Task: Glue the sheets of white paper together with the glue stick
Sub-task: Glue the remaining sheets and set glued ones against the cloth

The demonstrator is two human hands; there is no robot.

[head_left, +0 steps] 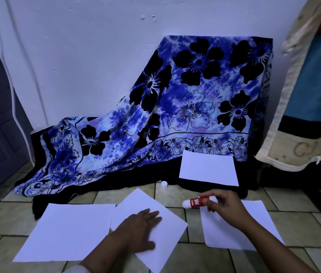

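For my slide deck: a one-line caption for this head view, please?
Left hand pins a tilted sheet on the tiled floor; right hand holds the uncapped glue stick.

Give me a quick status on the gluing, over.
Left hand flat on the tilted middle sheet. Right hand holds the glue stick, uncapped, pointing left. Cap stands by the cloth. Nothing in the way.

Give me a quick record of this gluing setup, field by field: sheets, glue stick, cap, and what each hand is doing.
sheets: four white, three on the tiled floor, one on the dark cloth edge
glue stick: uncapped, held sideways
cap: upright on floor by the cloth
left hand: flat on the middle sheet
right hand: holding the glue stick above the right sheet
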